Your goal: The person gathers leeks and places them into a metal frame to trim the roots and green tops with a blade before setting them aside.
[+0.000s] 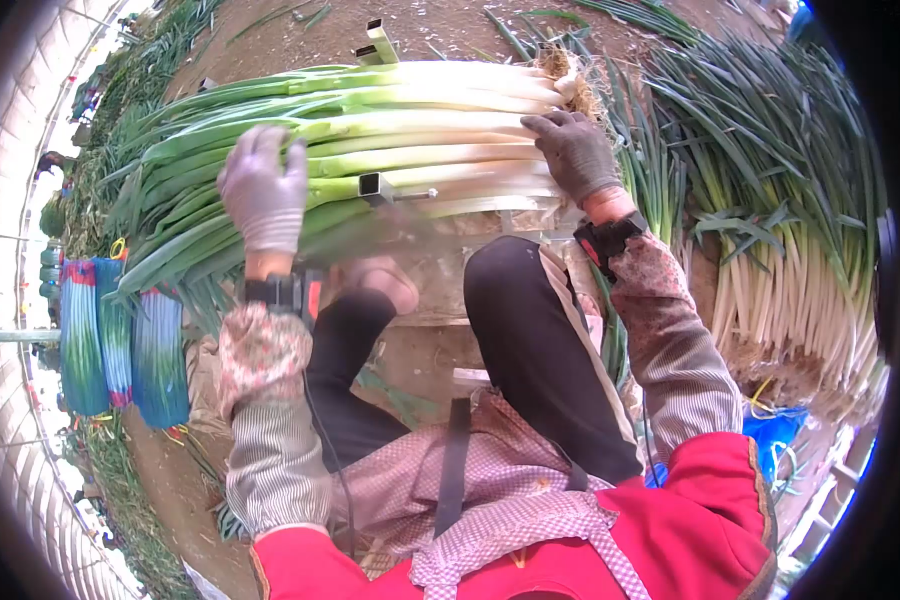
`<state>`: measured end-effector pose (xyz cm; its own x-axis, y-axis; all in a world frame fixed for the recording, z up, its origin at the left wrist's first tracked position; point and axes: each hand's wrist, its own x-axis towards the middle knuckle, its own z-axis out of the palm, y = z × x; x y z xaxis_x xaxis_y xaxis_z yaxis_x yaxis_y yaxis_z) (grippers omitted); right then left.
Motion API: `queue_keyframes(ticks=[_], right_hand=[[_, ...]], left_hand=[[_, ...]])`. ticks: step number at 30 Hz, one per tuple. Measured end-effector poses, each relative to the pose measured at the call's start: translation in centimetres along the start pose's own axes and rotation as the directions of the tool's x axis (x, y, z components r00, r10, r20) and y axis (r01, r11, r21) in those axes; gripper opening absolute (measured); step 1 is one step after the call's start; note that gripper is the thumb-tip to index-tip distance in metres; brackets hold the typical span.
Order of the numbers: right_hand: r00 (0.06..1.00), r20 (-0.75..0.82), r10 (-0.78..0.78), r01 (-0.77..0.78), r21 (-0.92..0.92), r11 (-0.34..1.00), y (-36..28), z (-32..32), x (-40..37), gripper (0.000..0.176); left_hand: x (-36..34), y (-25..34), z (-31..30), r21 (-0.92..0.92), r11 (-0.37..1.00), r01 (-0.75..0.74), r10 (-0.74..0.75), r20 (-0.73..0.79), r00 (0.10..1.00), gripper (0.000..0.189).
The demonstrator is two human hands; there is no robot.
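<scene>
Leeks (440, 123) beneath gloved fingers (558, 122)

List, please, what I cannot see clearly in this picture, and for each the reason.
- Head view: palm of the left hand, hidden by the hand's own back.
- Head view: palm of the right hand, hidden the same way.
- Head view: brownish patch below the front metal tube, too blurred to identify.
- Head view: blue object, partly behind the red sleeve.
- Head view: right-hand leek pile, cut off by the dark lens border.
</scene>
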<state>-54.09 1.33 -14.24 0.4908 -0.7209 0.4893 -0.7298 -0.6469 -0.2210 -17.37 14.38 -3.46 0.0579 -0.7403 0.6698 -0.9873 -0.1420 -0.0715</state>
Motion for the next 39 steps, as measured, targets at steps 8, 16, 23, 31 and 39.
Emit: queue_keyframes(ticks=[8, 16, 23, 31, 39], right_hand=[[0.995, 0.101, -0.005, -0.009, 0.139, 0.99, 1.4, -1.2, -0.7, 0.033], [0.979, -0.197, 0.058, -0.027, 0.156, 0.987, -3.0, 0.7, 3.8, 0.013], [0.976, -0.177, 0.124, -0.099, 0.147, 0.984, -4.3, 5.4, 3.9, 0.017], [0.962, -0.254, 0.104, -0.023, 0.302, 0.953, -3.5, 6.7, 3.5, 0.016], [0.774, -0.005, 0.633, -0.495, 0.62, 0.609, 11.3, -6.9, -11.7, 0.02]], left_hand=[[-0.5, 2.2, 3.5, -0.034, 0.971, -0.238, 0.24, 0.155, 0.958, 0.024], [-0.3, 2.0, 6.0, -0.05, 0.98, -0.192, 0.198, 0.148, 0.969, 0.019], [-0.1, 2.0, 6.3, -0.039, 0.997, -0.073, 0.08, 0.251, 0.965, 0.024], [-0.4, 2.9, 6.1, 0.165, 0.97, -0.18, 0.148, 0.189, 0.971, 0.023], [-0.5, 0.1, 8.3, 0.159, 0.962, -0.22, 0.165, 0.301, 0.939, 0.026]])
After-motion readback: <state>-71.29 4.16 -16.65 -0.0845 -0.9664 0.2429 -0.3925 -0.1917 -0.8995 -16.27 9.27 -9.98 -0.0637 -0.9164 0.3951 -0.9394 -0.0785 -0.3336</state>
